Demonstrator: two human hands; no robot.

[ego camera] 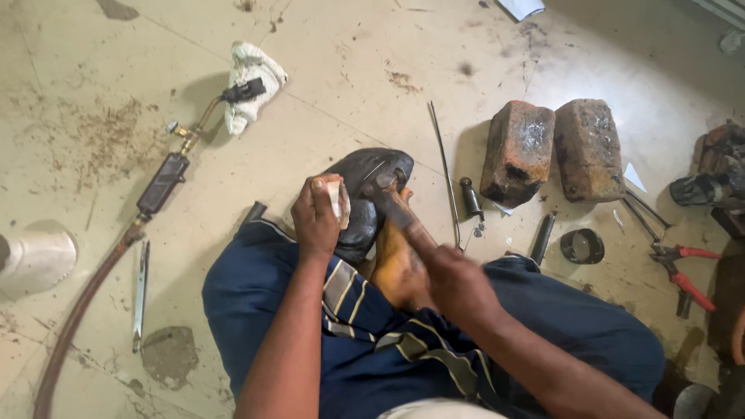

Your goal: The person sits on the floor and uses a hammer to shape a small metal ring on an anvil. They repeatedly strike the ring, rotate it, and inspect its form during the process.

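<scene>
On floor between knees, head view: my left hand point(317, 217) pinches white wad point(337, 203) against dark rounded metal part point(365, 190) — right hand point(458, 283) fist-closed round hammer point(392, 198), blurred. Best short taps, fingers clear of head.

Two worn, dark-stained bricks point(552, 150) stood side by side on the dusty floor point(372, 54). Red-handled pliers point(677, 264) lay to their right, near a small black ring-shaped cap point(582, 246). A thin metal rod point(445, 167) lay left of the bricks. On the far left, a torch with a brass fitting and a hose point(147, 206) stretched toward a crumpled white rag point(250, 81), with a flat metal tool point(140, 295) just beside it.
</scene>
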